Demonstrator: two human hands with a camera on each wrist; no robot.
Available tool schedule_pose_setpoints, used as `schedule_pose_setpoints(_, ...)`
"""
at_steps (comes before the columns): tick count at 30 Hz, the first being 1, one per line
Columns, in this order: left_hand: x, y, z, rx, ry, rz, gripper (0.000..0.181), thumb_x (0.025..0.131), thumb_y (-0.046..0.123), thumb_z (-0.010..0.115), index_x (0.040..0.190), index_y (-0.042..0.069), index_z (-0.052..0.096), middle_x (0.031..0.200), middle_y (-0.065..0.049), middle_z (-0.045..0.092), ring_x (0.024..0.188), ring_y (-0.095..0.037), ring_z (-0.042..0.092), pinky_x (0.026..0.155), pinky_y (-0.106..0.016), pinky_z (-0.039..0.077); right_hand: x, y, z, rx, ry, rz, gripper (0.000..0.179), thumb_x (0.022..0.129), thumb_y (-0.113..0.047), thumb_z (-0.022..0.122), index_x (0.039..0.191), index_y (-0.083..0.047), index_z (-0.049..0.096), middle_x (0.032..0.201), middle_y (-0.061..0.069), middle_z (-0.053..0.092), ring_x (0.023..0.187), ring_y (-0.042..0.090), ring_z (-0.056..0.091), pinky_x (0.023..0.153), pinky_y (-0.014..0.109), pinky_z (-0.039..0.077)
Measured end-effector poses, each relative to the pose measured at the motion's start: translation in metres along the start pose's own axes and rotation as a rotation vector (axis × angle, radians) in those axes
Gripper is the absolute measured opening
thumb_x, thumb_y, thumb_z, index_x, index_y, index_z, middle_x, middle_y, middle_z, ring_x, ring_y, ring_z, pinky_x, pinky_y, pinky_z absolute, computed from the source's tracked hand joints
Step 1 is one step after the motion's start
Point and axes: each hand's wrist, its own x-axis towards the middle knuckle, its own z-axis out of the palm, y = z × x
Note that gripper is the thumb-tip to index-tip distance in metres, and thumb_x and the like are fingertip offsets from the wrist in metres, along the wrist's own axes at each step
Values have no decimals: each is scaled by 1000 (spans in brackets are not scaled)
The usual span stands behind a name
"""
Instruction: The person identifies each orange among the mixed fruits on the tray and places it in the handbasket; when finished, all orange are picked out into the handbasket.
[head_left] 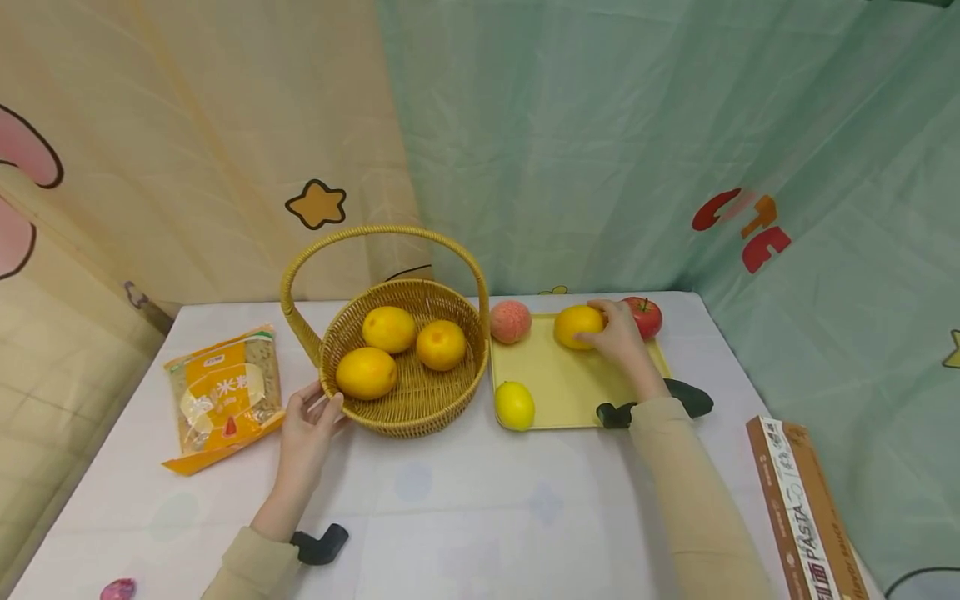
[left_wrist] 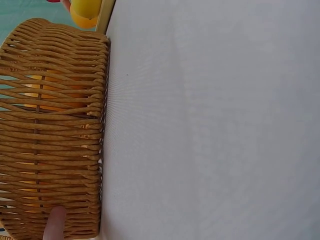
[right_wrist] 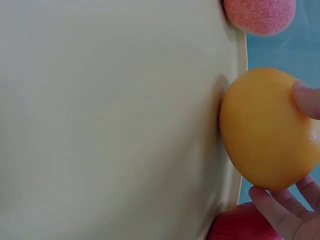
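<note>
My right hand [head_left: 618, 333] holds a yellow-orange oval fruit [right_wrist: 267, 127] between thumb and fingers, at the back of a pale yellow tray [head_left: 558, 383]. Close to that hand, a red apple [head_left: 643, 317] lies at the tray's back right corner. A pink, rough-skinned round fruit [head_left: 511, 322] sits at the back left corner, and a yellow lemon [head_left: 514, 406] at the front left. To the left stands a wicker basket [head_left: 408, 429] with a tall handle and three similar yellow-orange fruits inside. My left hand [head_left: 306, 429] grips its front left side; one fingertip [left_wrist: 56, 220] presses the woven wall.
Left of the basket lies an orange and clear food packet [head_left: 225, 396]. A long pasta box [head_left: 806, 508] is at the right edge. Beside the right forearm shows a dark green rounded thing [head_left: 690, 398]. A small pink object [head_left: 118, 589] lies front left; curtains [head_left: 600, 150] hang behind.
</note>
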Motion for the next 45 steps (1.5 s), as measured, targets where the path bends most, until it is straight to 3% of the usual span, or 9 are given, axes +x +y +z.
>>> schedule_pose_setpoints(6,1,1,0,-15,8,9,61,103,22,52,151,3,22,156,-16,30,132,-22,44,94,-19,56,2,0,9,35,-5,29,75,85,-19,76,147,-4,37,146,25,37,128,41,39,119,57,33)
schedule_pose_setpoints(14,3,0,1,-15,2,11,60,102,22,53,151,3,23,155,-16,32,130,-20,45,94,-21,57,-8,-3,16,71,75,60,75,83,-20,79,144,-5,38,143,24,41,126,41,41,117,57,35)
schedule_pose_setpoints(22,1,2,3,-29,-1,14,58,103,18,52,150,1,24,154,-18,32,132,-25,44,94,-23,57,-23,-12,12,210,119,87,75,83,-20,80,144,-6,39,146,19,44,128,38,43,117,54,38)
schedule_pose_setpoints(27,2,3,4,-20,-2,19,58,103,19,51,151,1,23,154,-18,32,134,-26,44,94,-22,57,-40,-29,0,266,80,90,77,85,-28,78,146,-10,36,150,18,39,128,38,43,115,53,41)
schedule_pose_setpoints(33,-1,3,2,-29,-2,16,59,103,17,50,151,0,21,156,-19,29,135,-28,43,99,-29,55,-62,-61,-4,311,10,49,78,84,-35,78,146,-14,36,148,17,40,123,38,46,101,47,50)
schedule_pose_setpoints(38,0,2,2,-28,5,6,59,103,18,50,151,1,21,156,-18,30,134,-27,43,100,-30,54,-74,-89,5,347,-50,-13,78,82,-34,80,145,-15,37,147,14,41,121,37,50,94,43,55)
schedule_pose_setpoints(45,1,0,2,-36,11,12,58,103,18,51,150,1,23,155,-19,31,135,-28,44,98,-27,56,-86,-122,35,398,-132,-134,72,79,-30,83,139,-20,45,140,9,49,117,34,54,89,41,59)
